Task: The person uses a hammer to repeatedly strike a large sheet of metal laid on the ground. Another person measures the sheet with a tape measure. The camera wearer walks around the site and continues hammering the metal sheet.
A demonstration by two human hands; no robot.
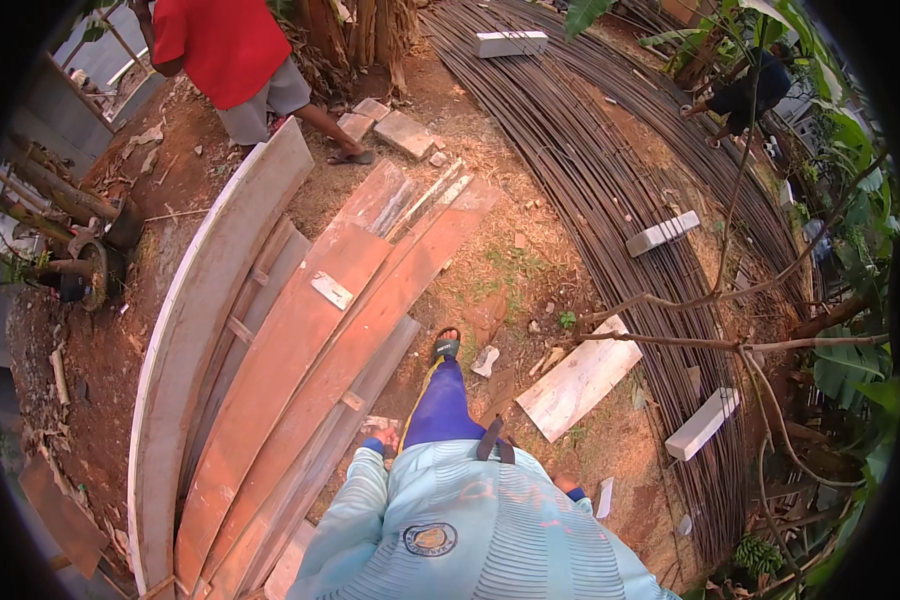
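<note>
Several long, reddish-brown wooden boards (280,340) lie overlapped on the ground from centre-left to the lower left of the frame, with a broader white-edged board (185,320) along their outer side. Short wooden spacers (240,329) sit between some of them, probably to hold the layers apart, and a loose pale offcut (331,290) rests on top. The person's left hand (385,437) hangs low beside the pile's inner edge, at lower centre; its fingers look loosely curled, but I cannot tell whether they pinch anything or touch the wood. The right hand is hidden beyond the torso, only its dark blue cuff (568,486) showing, so its fingers cannot be judged.

Long, dark rods (580,170) curve down the right side; pale blocks (662,233) laid across them perhaps keep the bundle together. Bare branches (710,298) cross in front of part of it. The red-shirted person (225,50) at upper left is cut off by the frame, and another person (755,90) at upper right is dim among leaves.
</note>
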